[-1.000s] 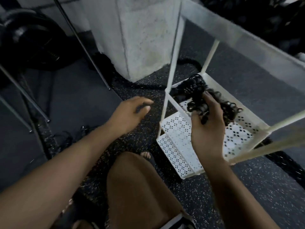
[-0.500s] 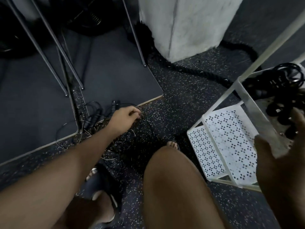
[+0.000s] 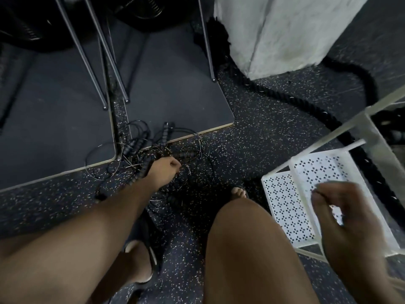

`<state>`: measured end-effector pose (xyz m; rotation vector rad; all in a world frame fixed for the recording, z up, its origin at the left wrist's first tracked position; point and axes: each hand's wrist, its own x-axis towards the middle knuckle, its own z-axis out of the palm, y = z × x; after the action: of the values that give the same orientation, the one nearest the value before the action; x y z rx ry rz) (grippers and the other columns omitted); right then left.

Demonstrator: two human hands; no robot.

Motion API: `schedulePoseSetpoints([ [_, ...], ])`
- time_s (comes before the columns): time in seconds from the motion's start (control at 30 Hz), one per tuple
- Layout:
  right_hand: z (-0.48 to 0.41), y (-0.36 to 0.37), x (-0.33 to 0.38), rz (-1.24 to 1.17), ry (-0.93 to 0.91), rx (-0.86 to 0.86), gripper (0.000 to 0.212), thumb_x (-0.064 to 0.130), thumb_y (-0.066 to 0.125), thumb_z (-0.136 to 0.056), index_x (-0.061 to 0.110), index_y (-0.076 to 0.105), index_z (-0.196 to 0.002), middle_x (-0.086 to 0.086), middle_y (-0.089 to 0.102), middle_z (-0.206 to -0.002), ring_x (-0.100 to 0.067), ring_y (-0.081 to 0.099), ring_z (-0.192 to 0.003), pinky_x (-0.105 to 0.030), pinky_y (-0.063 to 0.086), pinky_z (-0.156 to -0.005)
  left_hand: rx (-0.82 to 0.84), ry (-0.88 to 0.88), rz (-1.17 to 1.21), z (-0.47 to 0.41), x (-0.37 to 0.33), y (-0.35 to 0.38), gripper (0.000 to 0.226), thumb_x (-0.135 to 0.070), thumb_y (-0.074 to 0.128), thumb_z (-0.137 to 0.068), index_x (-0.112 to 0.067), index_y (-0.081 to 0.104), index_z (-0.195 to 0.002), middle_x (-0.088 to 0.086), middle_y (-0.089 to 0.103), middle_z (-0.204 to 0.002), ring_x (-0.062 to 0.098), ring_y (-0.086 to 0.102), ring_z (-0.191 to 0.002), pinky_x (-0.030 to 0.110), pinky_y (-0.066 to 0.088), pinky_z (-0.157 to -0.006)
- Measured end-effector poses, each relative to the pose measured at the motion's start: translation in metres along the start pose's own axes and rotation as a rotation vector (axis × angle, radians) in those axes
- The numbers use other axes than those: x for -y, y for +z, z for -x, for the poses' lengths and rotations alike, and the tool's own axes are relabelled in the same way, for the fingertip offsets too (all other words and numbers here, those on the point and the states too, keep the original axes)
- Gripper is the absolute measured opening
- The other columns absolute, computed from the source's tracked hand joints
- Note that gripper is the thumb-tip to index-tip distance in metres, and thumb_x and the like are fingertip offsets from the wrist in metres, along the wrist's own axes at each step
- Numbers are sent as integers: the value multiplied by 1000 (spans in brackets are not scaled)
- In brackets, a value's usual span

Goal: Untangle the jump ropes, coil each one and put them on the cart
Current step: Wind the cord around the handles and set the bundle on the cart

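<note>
A tangle of black jump ropes with thin wire cords and ribbed handles lies on the speckled floor at the corner of a dark mat. My left hand reaches down into the pile, fingers curled round a rope. The white cart stands at the right with perforated lower shelves. Coiled black ropes lie on its upper shelf at the right edge, partly hidden. My right hand hovers over the cart's shelf, blurred, fingers loosely curled, holding nothing.
A white concrete pillar stands at the back, with a thick black battle rope curving round its base towards the cart. Thin metal legs stand on the dark mat. My knee and sandalled feet fill the foreground.
My right hand let go of the coiled ropes on the cart and drew back. My view swung left and down. My left hand reached the floor tangle and closed on a rope.
</note>
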<state>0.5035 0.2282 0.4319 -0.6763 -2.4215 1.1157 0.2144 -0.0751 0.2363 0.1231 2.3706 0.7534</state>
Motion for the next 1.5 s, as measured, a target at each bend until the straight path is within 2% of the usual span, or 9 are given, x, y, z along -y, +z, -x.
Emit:
schedulePoseSetpoints([
  [0.13,-37,83,-2,-124,203,288,12,22,70,-104,32,72,-109,21,73,-105,0,69,-98,-19,50,-80,38,-70,8,-13,41,22,12,-24,61,-104,-27,72,-107,-1,75,-97,18,70,-81,31,54,-63],
  [0.4,-84,251,-76,-151,509,793,7,16,66,-104,20,70,-108,-1,81,-95,-25,78,-96,-37,58,-80,172,-94,-123,-30,112,95,24,-12,69,-95,-29,70,-112,-2,71,-117,18,67,-103,33,56,-85],
  [0.57,-77,324,-111,33,463,1059,8,15,62,-105,12,67,-100,-13,76,-97,-28,73,-86,-35,56,-71,169,173,-338,-30,128,141,41,-20,78,-91,-25,66,-130,-1,54,-133,22,50,-126,41,46,-103],
  [0.7,-67,365,-139,286,318,1246,21,21,62,-104,2,68,-109,-18,74,-103,-36,70,-101,-45,55,-88,158,314,-568,-40,129,173,50,-32,82,-88,-25,61,-133,-3,54,-141,24,46,-133,44,40,-104],
  [0.8,-61,389,-151,418,263,1373,25,23,60,-106,4,64,-122,-16,71,-114,-33,68,-108,-43,54,-92,141,339,-669,-47,139,187,46,-21,80,-87,-19,63,-130,3,61,-134,28,50,-129,45,40,-102],
  [0.97,-55,418,-174,459,288,1381,23,23,56,-107,9,68,-120,-9,71,-116,-29,70,-108,-40,58,-93,68,340,-737,-56,152,190,42,-9,76,-82,-15,70,-123,4,65,-123,28,54,-117,45,42,-97],
  [1.23,-47,436,-185,438,368,1420,34,45,68,-101,18,69,-122,-2,74,-109,-24,71,-108,-40,58,-98,47,364,-725,-71,159,183,47,-43,67,-95,-23,60,-138,-4,58,-131,24,48,-127,45,36,-109],
  [1.33,-47,438,-184,311,436,1386,34,49,69,-101,17,71,-112,-4,77,-105,-20,73,-94,-36,62,-81,-27,428,-602,-75,161,178,47,-45,68,-92,-23,63,-134,-4,60,-128,24,51,-124,44,39,-107],
  [1.5,-59,433,-174,-21,720,1335,31,30,63,-106,2,75,-114,-14,81,-101,-20,65,-73,-28,44,-57,-184,524,-427,-77,159,172,43,-42,77,-87,-21,66,-122,-5,61,-117,22,53,-111,43,46,-96],
])
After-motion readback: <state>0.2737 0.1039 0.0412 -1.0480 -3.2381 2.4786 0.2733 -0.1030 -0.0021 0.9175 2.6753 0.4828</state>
